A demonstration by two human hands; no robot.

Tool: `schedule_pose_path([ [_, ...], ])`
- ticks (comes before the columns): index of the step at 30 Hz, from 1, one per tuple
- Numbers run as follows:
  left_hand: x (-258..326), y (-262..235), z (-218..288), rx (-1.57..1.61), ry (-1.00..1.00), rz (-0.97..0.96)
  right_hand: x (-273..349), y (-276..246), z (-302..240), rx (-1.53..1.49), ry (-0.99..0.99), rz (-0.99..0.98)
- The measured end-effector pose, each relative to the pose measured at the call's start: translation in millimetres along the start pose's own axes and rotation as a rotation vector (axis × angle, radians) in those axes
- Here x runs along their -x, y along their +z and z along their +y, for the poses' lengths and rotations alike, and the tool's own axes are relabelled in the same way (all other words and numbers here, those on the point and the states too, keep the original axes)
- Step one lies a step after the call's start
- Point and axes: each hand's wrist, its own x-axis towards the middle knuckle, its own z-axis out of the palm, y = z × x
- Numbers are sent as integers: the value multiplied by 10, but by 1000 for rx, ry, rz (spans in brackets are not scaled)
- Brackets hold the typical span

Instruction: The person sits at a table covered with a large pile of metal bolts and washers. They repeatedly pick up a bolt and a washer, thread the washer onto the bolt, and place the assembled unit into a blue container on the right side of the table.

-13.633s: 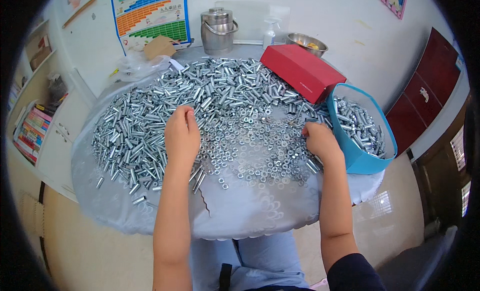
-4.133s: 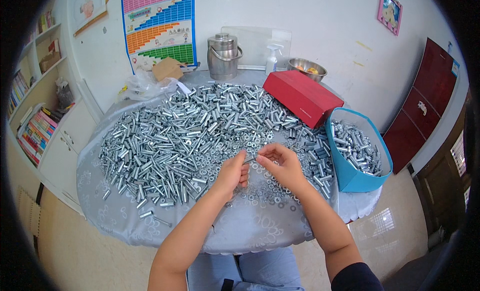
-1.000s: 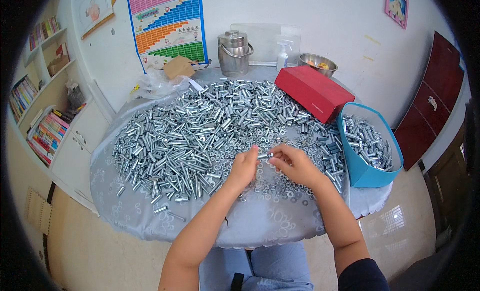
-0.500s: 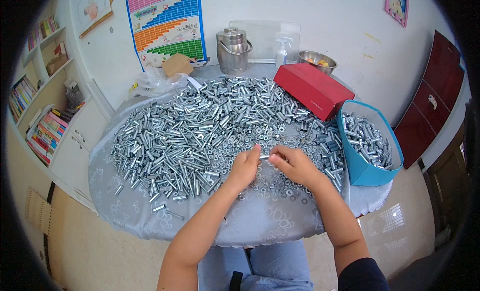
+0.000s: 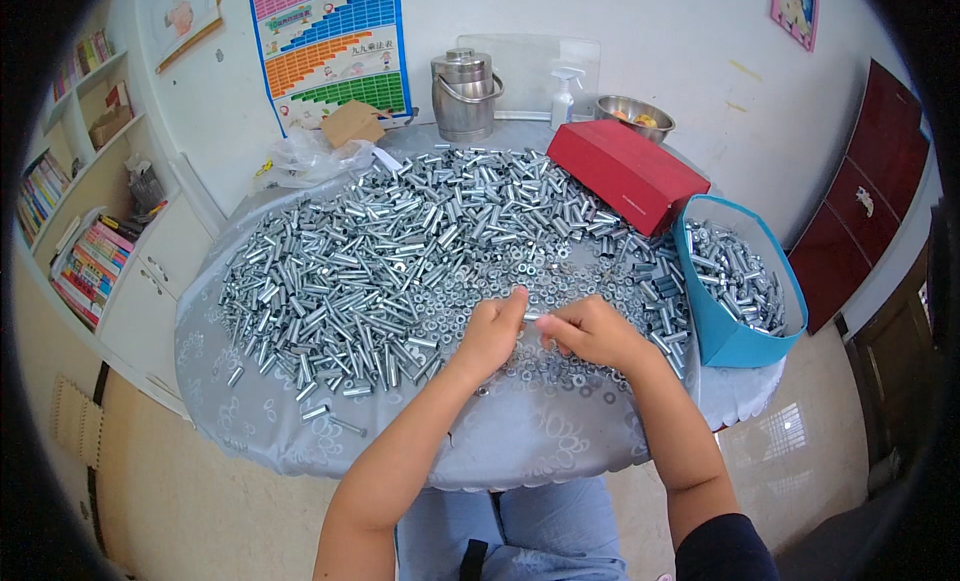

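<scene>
A small silvery metal piece (image 5: 531,317), probably a short bolt or sleeve though too small to tell for sure, is pinched between the two hands above the near middle of the round table (image 5: 520,441). The left hand (image 5: 490,333) has its fingers curled in, thumb and forefinger closed on one end of the piece; the right hand (image 5: 592,331) meets it from the other side, fingertips drawn together on the other end, the rest of the fingers bent loosely. Just beneath the hands lies a scatter of small washers and nuts (image 5: 545,366) on the grey patterned tablecloth. Beyond and to the left spreads a large heap of zinc-plated sleeves and bolts (image 5: 370,261). To the right stands a blue box (image 5: 725,336) filled with the same parts, with a red box (image 5: 625,171) behind it. At the far edge are a steel canister (image 5: 465,93), a pump bottle (image 5: 563,99) and a steel bowl (image 5: 632,113).
</scene>
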Motion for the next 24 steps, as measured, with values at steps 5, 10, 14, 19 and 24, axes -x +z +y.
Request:
schedule_pose_path([
  [5,32,10,68,52,-56,4,-6,76,0,28,-229,255],
  [10,41,19,63,55,64,-1,9,61,-48,9,-95,154],
  [14,8,22,20,64,37,59,-7,72,-36,22,-236,259],
  [19,12,-14,21,79,-4,-25,-2,27,-7,51,-113,135],
  [24,44,24,101,150,-45,5,-24,86,10,56,-228,225],
])
